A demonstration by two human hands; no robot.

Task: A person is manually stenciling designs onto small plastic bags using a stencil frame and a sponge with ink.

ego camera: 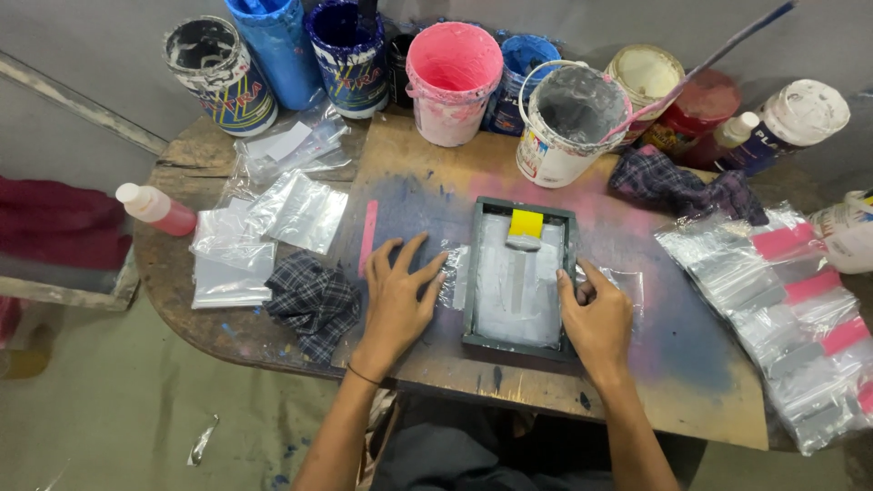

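Grey-framed, a small print screen lies flat on the paint-stained desk, over a clear bag. The right hand grips the frame's right edge, fingers curled on it; the left hand presses flat beside it, fingers spread wide on the bag's edge. A yellow squeegee rests at the screen's far end, so the print stroke looks unmade. Printed bags pile right, blank ones left; paint tubs stand beyond.

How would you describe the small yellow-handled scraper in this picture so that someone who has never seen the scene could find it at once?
Start at the wooden table and find the dark rectangular frame between the left hand and the right hand. The scraper lies inside it, at the far end. Its yellow handle is the only bright yellow thing among the pink, blue and grey paint tubs.
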